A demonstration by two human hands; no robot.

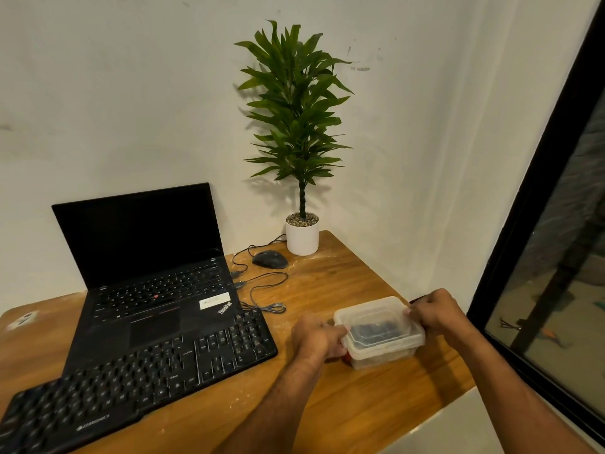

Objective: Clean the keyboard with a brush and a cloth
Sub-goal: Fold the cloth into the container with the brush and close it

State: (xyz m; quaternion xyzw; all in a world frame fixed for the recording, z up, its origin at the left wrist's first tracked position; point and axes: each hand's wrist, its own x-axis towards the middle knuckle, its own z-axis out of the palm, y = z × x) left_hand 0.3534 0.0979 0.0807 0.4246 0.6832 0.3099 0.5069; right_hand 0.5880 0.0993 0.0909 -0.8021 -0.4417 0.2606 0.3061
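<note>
While the black keyboard [137, 371] lies at about 8 o'clock on the wooden table [343, 283], untouched, I grasp a clear lidded plastic box [379, 329] at 4 o'clock: my left hand [316, 335] pinches its near-left rim, my right hand [435, 311] curls on its far-right edge. Something dark shows through the lid. Behind the keyboard stands an open laptop [144, 257]; mouse [270, 258] and potted plant [301, 132] sit toward 12 o'clock.
</note>
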